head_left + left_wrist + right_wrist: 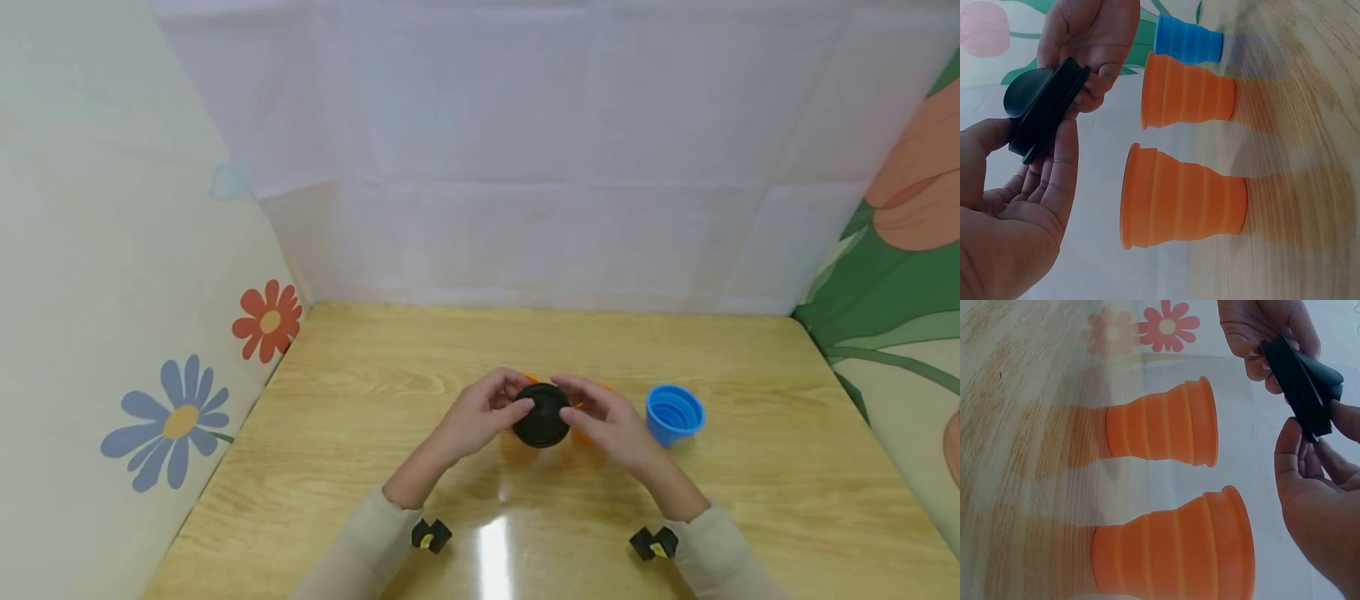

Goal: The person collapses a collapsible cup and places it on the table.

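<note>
Both hands hold a black round piece [542, 417] with a thick rim, a domed top and a small tab at its edge, raised above the table. My left hand [483, 415] pinches its left edge, thumb on top and fingers below. On the opposite edge, my right hand [606, 421] grips it the same way. Beneath and behind the hands stand two orange ribbed cups, one nearer the left wrist camera [1182, 197] and the other [1188, 90] farther off. Both are upright, mouths up, and mostly hidden by the hands in the head view.
A blue ribbed cup [675, 412] stands upright just right of my right hand. The wooden table [375, 350] ends at a white cloth wall [525, 242] behind, with flower-printed walls [97, 292] at the sides. Black wrist cameras [431, 536] sit by the cuffs.
</note>
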A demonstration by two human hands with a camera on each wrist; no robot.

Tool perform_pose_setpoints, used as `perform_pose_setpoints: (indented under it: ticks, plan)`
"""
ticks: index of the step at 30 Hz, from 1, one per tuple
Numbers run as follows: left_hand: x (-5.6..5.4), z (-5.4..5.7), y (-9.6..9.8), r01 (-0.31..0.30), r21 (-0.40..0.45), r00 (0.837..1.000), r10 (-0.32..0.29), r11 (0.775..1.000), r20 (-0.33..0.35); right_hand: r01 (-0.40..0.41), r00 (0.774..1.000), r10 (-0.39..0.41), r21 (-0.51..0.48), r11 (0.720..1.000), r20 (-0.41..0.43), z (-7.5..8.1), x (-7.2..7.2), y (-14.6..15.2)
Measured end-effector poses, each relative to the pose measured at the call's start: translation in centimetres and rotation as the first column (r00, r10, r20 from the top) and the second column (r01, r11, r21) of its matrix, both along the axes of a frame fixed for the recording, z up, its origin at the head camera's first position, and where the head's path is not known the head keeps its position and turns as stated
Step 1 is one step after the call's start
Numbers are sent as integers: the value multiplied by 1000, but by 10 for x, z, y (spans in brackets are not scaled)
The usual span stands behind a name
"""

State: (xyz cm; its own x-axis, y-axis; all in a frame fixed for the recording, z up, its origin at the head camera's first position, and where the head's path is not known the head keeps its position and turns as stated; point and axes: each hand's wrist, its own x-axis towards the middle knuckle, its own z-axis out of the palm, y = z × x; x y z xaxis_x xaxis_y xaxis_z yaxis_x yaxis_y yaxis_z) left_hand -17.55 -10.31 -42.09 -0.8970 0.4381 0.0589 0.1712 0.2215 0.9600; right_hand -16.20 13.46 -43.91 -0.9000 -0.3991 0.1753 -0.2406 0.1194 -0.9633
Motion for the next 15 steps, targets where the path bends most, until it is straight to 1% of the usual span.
perform_pose_setpoints:
  ticks: [2, 5, 10, 15]
  plan:
    - [0, 2, 0, 12, 11, 1000, -12, 1000, 11, 30, 999, -30, -1, 1000, 11, 0, -1, -1]
    - [-1, 4, -1, 25, 11, 1000, -26, 1000, 10, 46, 998, -45, -25, 999, 32, 0, -3, -4]
    - [1, 6, 0, 20, -34, 1000, -20, 999, -7, 49, 999, -48, -49, 998, 20, -3, -3, -7]
    - [3, 5, 1, 15, -53, 1000, -14, 999, 14, 46, 999, -45, -42, 998, 24, -5, -1, -7]
